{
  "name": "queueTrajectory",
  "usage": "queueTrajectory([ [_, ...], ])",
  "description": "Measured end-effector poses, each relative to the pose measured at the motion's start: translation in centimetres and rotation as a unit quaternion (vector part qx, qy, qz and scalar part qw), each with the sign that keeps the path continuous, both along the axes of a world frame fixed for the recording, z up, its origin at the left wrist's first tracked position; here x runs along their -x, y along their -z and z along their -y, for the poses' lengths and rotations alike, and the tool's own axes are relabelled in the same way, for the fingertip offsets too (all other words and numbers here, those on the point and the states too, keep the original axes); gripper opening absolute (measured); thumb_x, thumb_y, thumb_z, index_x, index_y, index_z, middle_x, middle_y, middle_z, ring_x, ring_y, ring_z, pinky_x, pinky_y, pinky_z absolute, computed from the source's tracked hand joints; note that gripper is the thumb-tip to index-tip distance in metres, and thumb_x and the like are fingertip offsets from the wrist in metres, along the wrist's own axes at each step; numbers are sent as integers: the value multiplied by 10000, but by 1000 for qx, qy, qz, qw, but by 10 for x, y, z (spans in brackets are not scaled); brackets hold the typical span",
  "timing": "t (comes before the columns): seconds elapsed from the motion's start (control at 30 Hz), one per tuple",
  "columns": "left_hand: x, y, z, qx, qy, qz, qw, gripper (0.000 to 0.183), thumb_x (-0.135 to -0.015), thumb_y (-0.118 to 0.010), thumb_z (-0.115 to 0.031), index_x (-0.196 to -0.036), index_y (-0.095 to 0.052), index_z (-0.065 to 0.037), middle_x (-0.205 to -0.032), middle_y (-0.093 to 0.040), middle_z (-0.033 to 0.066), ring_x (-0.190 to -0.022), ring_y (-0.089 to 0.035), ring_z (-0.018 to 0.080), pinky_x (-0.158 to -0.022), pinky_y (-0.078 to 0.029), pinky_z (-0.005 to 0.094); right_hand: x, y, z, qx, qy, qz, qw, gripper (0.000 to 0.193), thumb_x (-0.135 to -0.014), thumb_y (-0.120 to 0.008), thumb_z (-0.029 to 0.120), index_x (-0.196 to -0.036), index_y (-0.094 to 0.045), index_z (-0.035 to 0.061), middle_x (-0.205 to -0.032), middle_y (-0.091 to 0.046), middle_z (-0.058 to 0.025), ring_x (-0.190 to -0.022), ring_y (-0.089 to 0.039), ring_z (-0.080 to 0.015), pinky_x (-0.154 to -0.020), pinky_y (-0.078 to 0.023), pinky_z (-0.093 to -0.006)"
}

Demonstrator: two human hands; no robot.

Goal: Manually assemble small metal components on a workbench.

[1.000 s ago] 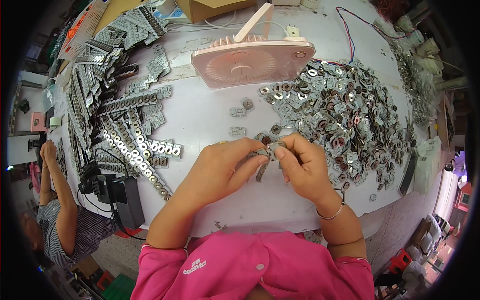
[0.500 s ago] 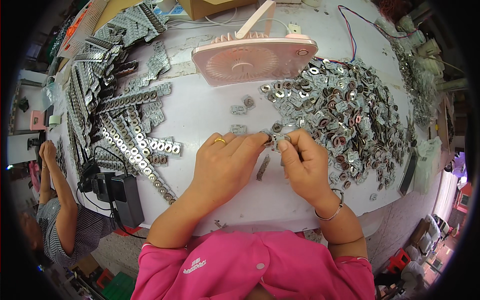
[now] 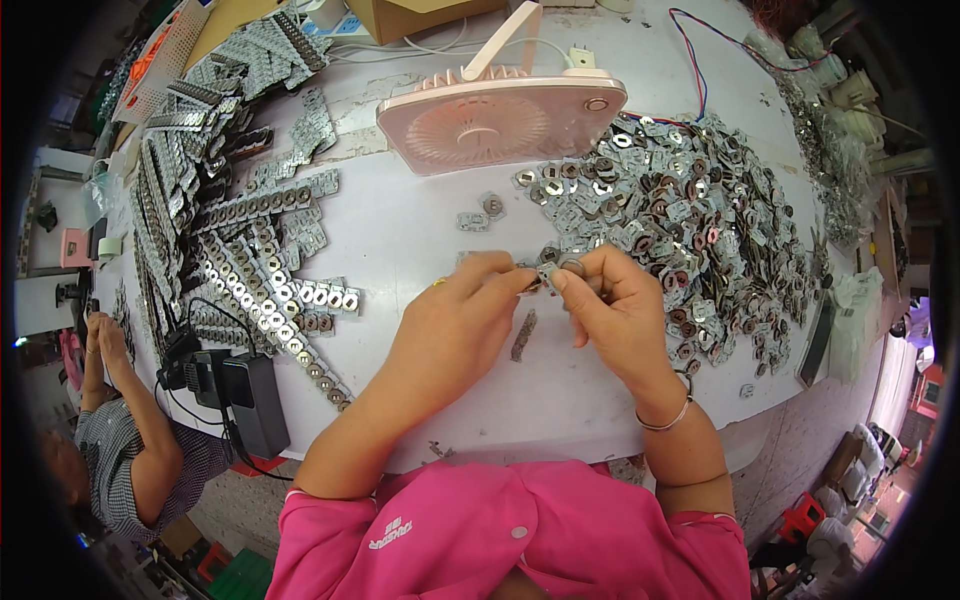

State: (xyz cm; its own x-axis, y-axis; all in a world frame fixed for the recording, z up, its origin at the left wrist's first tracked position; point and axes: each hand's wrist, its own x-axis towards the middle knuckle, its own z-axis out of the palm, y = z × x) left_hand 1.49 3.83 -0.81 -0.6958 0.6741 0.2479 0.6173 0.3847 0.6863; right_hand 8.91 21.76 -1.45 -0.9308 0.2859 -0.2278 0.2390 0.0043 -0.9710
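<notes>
Grey metal pieces (image 3: 547, 273), small and flat, are between the fingertips of both hands, above the white table (image 3: 415, 230). The left hand (image 3: 455, 320) has its fingers narrow, with the tips pinched on the pieces from their left side. The right hand (image 3: 618, 312) holds from the other side, thumb and forefinger close together, and a round part (image 3: 572, 267) shows at these fingers. How exactly the pieces join, I cannot tell, because the fingers cover them.

One second ago, the dark strip (image 3: 523, 335) was partly behind the left thumb; now it lies uncovered on the table, just beside the left hand. Half a second ago, a flat loose piece (image 3: 467, 257) was seen whole above the left hand; now the fingers hide most of it. The co-worker's hands (image 3: 107, 338), at the far left, have come lower.

The heap of loose parts (image 3: 690, 240) at the right and the metal rows (image 3: 275, 300) at the left look unchanged.
</notes>
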Motion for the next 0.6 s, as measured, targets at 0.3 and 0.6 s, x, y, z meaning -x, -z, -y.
queueTrajectory([
  [0.3, 18, -9, 22, -80, -11, 384, 920, 157, -827, -754, -3, -967, -683, 14, -827, -708, 47, -744, -676, 94, -680, -543, 229, -3, -11, -13, -32, -147, 12, 989, 173, -912, -691, 149, -995, -725, 2, -694, -668, -32, -611, -610, -47, -520, -460, -208],
  [0.6, 18, -6, 27, -221, 74, 554, 799, 165, -805, -772, 10, -939, -678, 34, -870, -708, 99, -723, -684, 140, -676, -558, 253, -8, -13, -3, 261, -183, 42, 947, 190, -989, -592, 200, -978, -657, 22, -740, -624, -6, -574, -590, -59, -468, -468, -202],
])
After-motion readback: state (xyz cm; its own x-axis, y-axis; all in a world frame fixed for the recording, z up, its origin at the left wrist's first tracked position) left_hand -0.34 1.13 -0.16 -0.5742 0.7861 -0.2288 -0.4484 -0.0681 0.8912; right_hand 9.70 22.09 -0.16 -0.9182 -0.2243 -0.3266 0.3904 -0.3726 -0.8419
